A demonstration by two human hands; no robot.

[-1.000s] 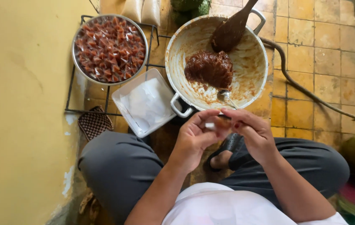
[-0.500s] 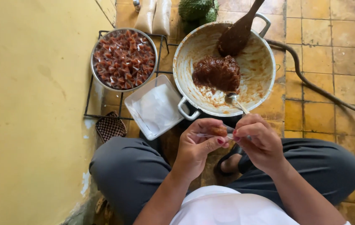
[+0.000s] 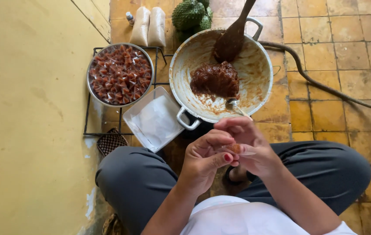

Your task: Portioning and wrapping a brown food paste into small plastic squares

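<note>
Between hands [image 3: 231, 152], sweet [image 3: 236, 148] mostly hidden

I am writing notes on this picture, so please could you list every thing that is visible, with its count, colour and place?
large pan: one, pale metal, on the floor ahead of the knees
brown paste: one lump, dark brown, inside the large pan
wooden spoon: one, brown, leaning in the pan
metal spoon: one, silver, at the pan's near edge
round bowl: one, metal, left, on a wire rack
wrapped pieces: many, reddish brown, in the bowl
plastic sheets: one stack, clear white, between bowl and pan
green fruit: spiky, top
bags: two, whitish, top
left hand: pinching a small piece
small piece: one, orange-brown, between both hands
right hand: also on the piece
</note>
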